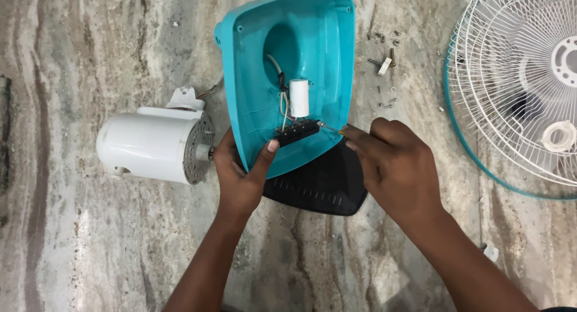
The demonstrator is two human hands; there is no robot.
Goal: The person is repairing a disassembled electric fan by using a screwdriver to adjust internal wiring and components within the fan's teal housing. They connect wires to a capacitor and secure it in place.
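Note:
A turquoise plastic fan base shell [318, 47] lies upside down on the marble floor, its hollow inside facing me. Inside it sit a white cylindrical capacitor [299, 97], thin wires and a black switch block [297, 132]. My left hand [240, 174] grips the shell's near edge, thumb pressed beside the switch block. My right hand [390, 162] holds a small screwdriver [332, 129] with its tip at the block's right end. A black bottom cover [324, 189] lies under the shell's near end.
A white fan motor housing [153, 145] lies on its side to the left, wired to the shell. Several loose screws [384, 65] are scattered at the upper right. A white wire fan guard [517, 83] with a teal rim lies at the right edge.

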